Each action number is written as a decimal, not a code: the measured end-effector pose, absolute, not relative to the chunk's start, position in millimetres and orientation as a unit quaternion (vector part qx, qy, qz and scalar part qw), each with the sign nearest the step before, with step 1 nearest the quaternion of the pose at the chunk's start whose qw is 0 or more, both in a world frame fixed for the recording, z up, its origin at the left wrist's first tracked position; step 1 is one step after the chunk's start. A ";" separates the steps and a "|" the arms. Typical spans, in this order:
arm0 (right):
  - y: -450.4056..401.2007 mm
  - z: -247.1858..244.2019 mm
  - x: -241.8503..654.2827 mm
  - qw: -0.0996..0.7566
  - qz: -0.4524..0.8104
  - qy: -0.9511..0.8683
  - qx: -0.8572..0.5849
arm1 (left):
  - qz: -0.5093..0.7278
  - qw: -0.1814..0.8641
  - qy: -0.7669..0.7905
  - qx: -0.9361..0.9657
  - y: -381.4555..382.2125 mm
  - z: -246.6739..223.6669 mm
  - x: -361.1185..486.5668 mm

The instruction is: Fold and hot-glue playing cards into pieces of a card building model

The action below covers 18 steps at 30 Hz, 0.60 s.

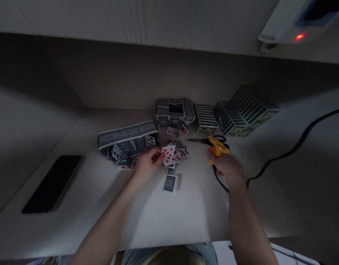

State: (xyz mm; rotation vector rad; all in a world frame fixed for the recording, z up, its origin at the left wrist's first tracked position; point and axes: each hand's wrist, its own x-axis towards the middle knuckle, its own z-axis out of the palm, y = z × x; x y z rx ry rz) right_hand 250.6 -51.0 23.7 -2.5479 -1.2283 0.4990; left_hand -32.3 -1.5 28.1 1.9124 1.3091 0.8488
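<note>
Nearest, at lower left, lies the phone point(52, 184), and just below centre there's a card stack point(169, 183), patterned back up. Here's the left hand point(147, 163) mid-frame, thumb and fingers pinching a diamond card point(168, 154) (one folded or two overlapping, I can't tell) right by the loose cards point(182, 151)! Right of centre, the right hand point(228, 167) has its fingers curled round the yellow glue gun point(219, 145), light aglow, scissors point(195, 140) just behind. Left of centre stretches the long card box point(128, 134), and farthest back, the card block point(175, 114) and striped boxes point(230, 116) fill upper centre-right.
</note>
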 end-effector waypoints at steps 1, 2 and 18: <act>-51.0 23.5 250.5 0.126 0.195 -0.403 -0.885 | 0.322 0.328 0.501 0.734 -1.3 27.4 -32.4; -51.2 23.7 250.6 0.132 0.212 -0.395 -0.884 | 0.319 0.324 0.502 0.736 -1.1 26.9 -32.5; -60.2 53.8 211.8 0.581 0.436 -0.353 -0.590 | 0.345 0.313 0.521 0.715 2.7 26.9 -34.6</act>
